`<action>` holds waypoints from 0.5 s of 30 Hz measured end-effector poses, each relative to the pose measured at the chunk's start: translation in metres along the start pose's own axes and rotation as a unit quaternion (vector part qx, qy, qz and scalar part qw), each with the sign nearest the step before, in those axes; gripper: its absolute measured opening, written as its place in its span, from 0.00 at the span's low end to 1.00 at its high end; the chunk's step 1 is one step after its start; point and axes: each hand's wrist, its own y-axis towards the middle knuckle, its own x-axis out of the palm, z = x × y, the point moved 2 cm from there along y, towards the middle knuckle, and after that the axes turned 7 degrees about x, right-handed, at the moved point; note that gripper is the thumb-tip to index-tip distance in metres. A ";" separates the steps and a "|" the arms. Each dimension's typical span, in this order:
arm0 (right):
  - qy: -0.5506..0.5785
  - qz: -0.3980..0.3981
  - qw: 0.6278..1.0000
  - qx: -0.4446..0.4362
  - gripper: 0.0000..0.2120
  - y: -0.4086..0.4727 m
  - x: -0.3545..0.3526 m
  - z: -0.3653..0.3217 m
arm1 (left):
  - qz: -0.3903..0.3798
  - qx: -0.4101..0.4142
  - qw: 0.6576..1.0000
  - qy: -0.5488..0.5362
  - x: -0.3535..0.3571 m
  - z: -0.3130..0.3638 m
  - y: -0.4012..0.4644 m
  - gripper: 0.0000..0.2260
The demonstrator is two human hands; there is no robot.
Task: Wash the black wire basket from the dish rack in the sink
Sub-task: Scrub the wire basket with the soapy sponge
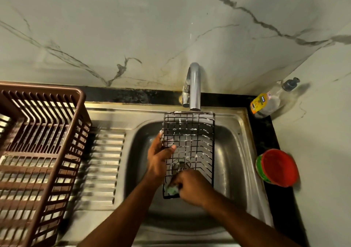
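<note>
The left hand (pixel 158 157) curls its fingers round the left edge of the black wire basket (pixel 190 148), thumb pressed on the grid. The right hand (pixel 191 187) grips a green sponge (pixel 171 189) against the basket's near end. The basket, flecked with foam, hangs over the sink (pixel 233 152) below the tap (pixel 194 87). A brown dish rack (pixel 38 152) stands to the left.

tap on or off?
Off, as far as the view shows: no stream falls from the tap spout onto the basket beneath it. The basket wires carry only white suds.
</note>
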 end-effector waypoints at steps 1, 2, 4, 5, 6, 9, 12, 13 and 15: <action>-0.008 0.000 1.000 -0.005 0.09 0.000 -0.008 0.007 | 0.010 -0.002 1.000 -0.001 -0.003 -0.001 0.000 0.25; -0.001 0.018 1.000 -0.013 0.08 -0.003 -0.019 0.014 | 0.020 -0.007 1.000 0.003 -0.006 -0.001 0.000 0.27; 0.067 0.102 0.992 -0.013 0.09 -0.015 -0.044 0.026 | 0.040 -0.032 0.999 0.003 -0.013 0.001 0.003 0.31; 0.110 0.171 0.979 0.001 0.11 -0.023 -0.055 0.033 | 0.047 -0.042 0.998 0.003 -0.016 0.001 0.005 0.32; 0.149 0.248 0.957 0.017 0.13 -0.030 -0.064 0.042 | 0.051 -0.054 0.997 0.004 -0.019 0.003 0.007 0.30; 0.289 0.292 0.908 0.085 0.18 -0.039 -0.073 0.065 | 0.038 -0.105 0.994 -0.001 -0.026 0.006 0.008 0.11; 0.490 0.128 0.855 0.116 0.21 -0.041 -0.063 0.067 | 0.018 -0.190 0.981 -0.037 -0.025 0.005 0.000 0.08; 0.504 0.106 0.849 0.115 0.21 -0.043 -0.061 0.063 | 0.020 -0.209 0.977 -0.043 -0.024 0.005 -0.004 0.09; 0.517 0.107 0.842 0.112 0.21 -0.044 -0.060 0.057 | 0.033 -0.232 0.971 -0.040 -0.023 0.003 -0.010 0.11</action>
